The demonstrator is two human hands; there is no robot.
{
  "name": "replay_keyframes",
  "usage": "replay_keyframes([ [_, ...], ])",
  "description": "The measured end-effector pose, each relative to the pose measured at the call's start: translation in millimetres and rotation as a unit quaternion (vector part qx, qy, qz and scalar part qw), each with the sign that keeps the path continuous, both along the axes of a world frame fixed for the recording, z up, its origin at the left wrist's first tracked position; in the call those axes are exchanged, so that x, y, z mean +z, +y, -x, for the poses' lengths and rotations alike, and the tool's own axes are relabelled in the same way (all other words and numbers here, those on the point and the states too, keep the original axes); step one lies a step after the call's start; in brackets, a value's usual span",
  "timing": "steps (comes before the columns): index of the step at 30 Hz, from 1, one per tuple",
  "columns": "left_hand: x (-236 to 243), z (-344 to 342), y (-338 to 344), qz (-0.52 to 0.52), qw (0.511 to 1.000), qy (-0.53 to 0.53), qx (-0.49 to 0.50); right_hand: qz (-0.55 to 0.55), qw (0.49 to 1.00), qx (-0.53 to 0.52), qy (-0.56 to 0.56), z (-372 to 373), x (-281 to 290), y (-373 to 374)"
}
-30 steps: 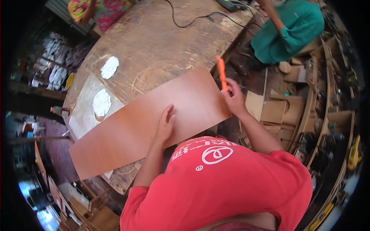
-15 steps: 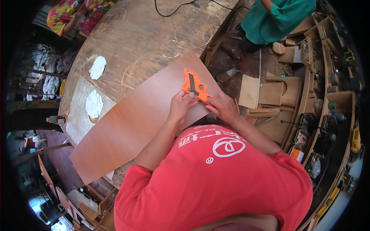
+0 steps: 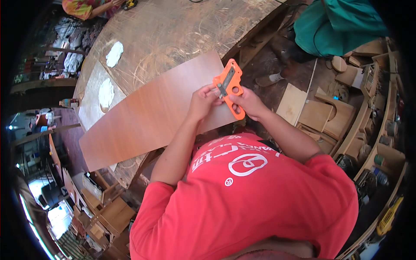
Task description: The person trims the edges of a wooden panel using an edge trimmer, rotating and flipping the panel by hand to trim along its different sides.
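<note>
An orange hand tool [image 3: 236, 81] with round holes, a dark metal strip and a small knob is held up over the right end of a brown wood sheet [image 3: 151, 112]. My right hand [image 3: 251, 103] grips its lower, handle-like part, thumb on the near face. At the knob by the lower end of the metal strip, the fingertips of my left hand [image 3: 203, 103] are pinched together against the tool. The long sheet lies slanting across the near edge of the worktable [image 3: 173, 34].
Two white crumpled patches [image 3: 114, 54] lie on the table's left side. A person in green [image 3: 333, 30] is at the far right; another person's arm [image 3: 100, 9] holds a power drill [image 3: 129, 4] at the far left. Wood offcuts [image 3: 314, 115] and wooden shelving [image 3: 379, 151] fill the right.
The orange tool has been turned and shifted right, now tilting up to the right past the sheet's end. My right hand has moved along with it. The whole view has also swung.
</note>
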State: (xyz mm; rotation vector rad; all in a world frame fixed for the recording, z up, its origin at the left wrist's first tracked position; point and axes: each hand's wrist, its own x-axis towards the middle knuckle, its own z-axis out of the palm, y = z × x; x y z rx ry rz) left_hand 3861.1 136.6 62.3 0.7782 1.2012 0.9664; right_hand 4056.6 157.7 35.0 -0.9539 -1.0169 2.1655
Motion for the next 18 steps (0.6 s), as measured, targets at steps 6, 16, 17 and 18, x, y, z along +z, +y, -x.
replay_keyframes([
  [6, -40.9, 32.4, 35.5, -0.158, 0.918, 0.363, -0.01, -0.015, 0.982, -0.188, 0.029, 12.9, -33.4, 37.3],
  [16, -55.9, 63.8, 98.2, -0.221, 0.746, 0.626, -0.041, -0.038, 0.961, -0.272, 0.006, 22.2, -72.5, 104.5],
  [17, -58.1, 63.3, 94.8, -0.245, 0.732, 0.634, -0.041, -0.045, 0.962, -0.27, 0.015, 24.6, -74.8, 108.0],
  [18, -60.1, 62.8, 91.3, -0.269, 0.717, 0.641, -0.04, -0.04, 0.963, -0.265, 0.011, 27.0, -77.3, 109.7],
])
